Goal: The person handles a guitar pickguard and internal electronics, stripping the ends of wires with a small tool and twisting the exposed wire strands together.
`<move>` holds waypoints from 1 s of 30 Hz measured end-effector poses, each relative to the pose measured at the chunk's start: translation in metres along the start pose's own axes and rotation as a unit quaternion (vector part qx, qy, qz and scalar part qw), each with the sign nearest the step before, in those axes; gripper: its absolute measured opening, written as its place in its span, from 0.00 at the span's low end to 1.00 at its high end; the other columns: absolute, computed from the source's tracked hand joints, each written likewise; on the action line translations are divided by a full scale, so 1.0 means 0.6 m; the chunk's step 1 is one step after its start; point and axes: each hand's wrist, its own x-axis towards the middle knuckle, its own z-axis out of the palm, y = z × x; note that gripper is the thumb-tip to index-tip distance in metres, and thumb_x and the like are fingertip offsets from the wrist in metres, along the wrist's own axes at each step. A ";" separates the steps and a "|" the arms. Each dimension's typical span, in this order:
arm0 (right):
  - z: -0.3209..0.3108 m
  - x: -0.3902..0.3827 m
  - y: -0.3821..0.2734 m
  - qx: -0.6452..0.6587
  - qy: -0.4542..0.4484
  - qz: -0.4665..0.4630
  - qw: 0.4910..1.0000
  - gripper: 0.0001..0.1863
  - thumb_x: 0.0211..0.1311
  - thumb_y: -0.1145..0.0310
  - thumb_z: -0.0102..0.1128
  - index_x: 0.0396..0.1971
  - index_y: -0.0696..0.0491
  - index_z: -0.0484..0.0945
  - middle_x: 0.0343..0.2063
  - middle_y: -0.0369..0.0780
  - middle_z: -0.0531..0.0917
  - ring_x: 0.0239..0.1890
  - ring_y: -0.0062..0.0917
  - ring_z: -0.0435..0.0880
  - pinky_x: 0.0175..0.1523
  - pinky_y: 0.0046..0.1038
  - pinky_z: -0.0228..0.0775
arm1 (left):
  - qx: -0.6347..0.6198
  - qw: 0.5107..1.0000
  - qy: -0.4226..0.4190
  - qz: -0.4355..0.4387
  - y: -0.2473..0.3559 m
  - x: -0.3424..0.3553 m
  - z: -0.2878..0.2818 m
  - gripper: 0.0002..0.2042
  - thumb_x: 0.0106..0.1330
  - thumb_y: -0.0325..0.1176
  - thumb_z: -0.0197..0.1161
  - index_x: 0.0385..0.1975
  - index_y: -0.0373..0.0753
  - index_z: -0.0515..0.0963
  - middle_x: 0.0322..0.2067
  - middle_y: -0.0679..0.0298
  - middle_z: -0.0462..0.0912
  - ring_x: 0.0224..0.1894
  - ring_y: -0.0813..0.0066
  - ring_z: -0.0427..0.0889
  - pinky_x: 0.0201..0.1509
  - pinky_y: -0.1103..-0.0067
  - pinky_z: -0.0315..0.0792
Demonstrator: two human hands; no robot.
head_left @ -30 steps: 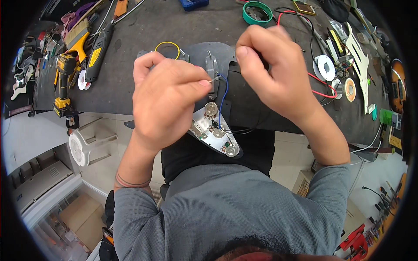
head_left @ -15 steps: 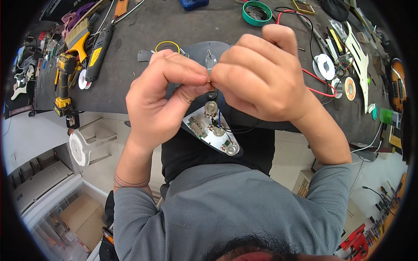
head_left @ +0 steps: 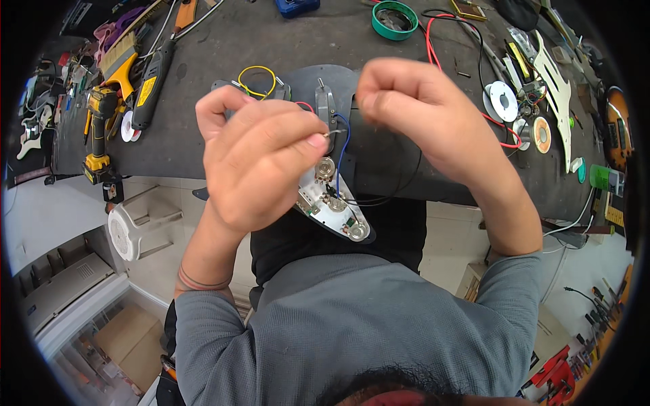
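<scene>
My left hand (head_left: 261,159) pinches a thin wire (head_left: 334,132) between thumb and forefinger, its short end poking out to the right. To the right, my right hand (head_left: 423,115) hovers apart from it with fingers curled closed; whatever they hold, if anything, is hidden. Beneath both hands lies a dark guitar pickguard (head_left: 349,74), underside up, overhanging the table edge toward my lap. A silvery metal plate (head_left: 325,214) at its near end carries several round potentiometers (head_left: 358,231). A long pickup (head_left: 326,101), a blue wire (head_left: 349,139) and a yellow wire loop (head_left: 246,71) also show.
On the dark table (head_left: 223,40) at left lie a yellow drill (head_left: 100,128), a brush (head_left: 120,68) and a black tool (head_left: 154,84). Green tape (head_left: 394,34), red cable (head_left: 429,47), spools (head_left: 503,101) and a white pickguard (head_left: 556,88) lie right. A white stool (head_left: 125,230) stands below left.
My right hand has pulled away to the right from my left fingertips. My left hand has turned, still pinching, and the wire end and blue wire now show more.
</scene>
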 end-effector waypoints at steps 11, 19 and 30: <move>0.020 0.032 0.037 -0.504 0.231 -0.563 0.613 0.15 0.52 0.67 0.77 0.41 0.42 0.86 0.36 0.28 0.89 0.33 0.21 0.85 0.54 0.35 0.63 | -0.277 0.936 0.042 -0.214 -0.009 -0.003 0.006 0.09 0.67 0.17 0.76 0.40 0.39 0.85 0.37 0.65 0.95 0.39 0.73 0.88 0.59 0.71 0.70; 0.021 0.024 0.038 -0.510 0.218 -0.570 0.606 0.12 0.54 0.63 0.79 0.37 0.41 0.85 0.35 0.28 0.89 0.35 0.21 0.86 0.54 0.35 0.62 | -0.379 0.879 0.025 -0.289 -0.001 -0.003 0.001 0.09 0.65 0.17 0.77 0.40 0.37 0.86 0.38 0.64 0.95 0.41 0.73 0.87 0.59 0.72 0.71; 0.038 0.009 0.033 -0.261 0.040 -0.293 0.919 0.09 0.77 0.66 0.58 0.39 0.55 0.78 0.28 0.38 0.80 0.34 0.33 0.82 0.52 0.37 0.69 | 0.129 0.992 0.005 0.000 0.018 -0.006 -0.001 0.08 0.70 0.27 0.73 0.44 0.47 0.83 0.38 0.69 0.93 0.43 0.70 0.93 0.70 0.64 0.61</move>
